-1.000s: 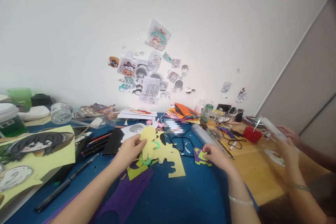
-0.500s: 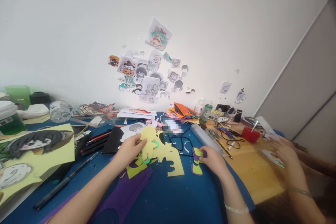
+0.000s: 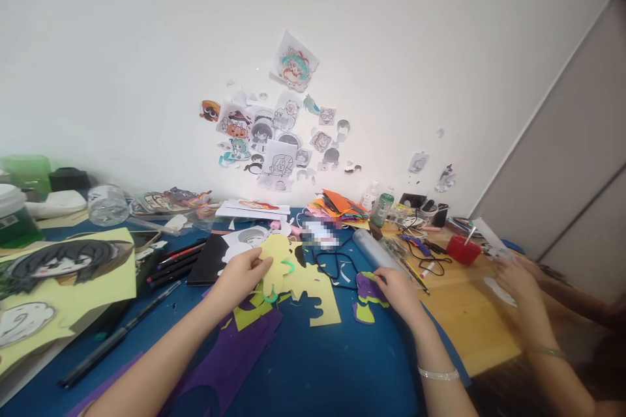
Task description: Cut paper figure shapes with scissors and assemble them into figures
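My left hand (image 3: 239,278) pinches a yellow foam cutout (image 3: 276,257) and holds it just above the blue mat (image 3: 332,365). Green scissor handles (image 3: 289,267) show beside that cutout. A larger yellow foam sheet (image 3: 320,296) with cut-out notches lies under it. My right hand (image 3: 398,290) grips a purple and yellow-green foam piece (image 3: 366,296) that rests on the mat to the right. Purple foam sheets (image 3: 235,355) lie below my left hand.
Another person's hands (image 3: 513,277) work at the right over the wooden table (image 3: 469,313). A red cup (image 3: 462,249), a clear roll (image 3: 374,251), bottles (image 3: 377,208), black pens (image 3: 171,267) and a yellow character drawing (image 3: 68,273) surround the mat. Paper pictures (image 3: 278,137) stick on the wall.
My right hand has lifted and turned the purple and green piece, then shifted it slightly left. The other person's hands moved lower and to the right. My left hand stayed put.
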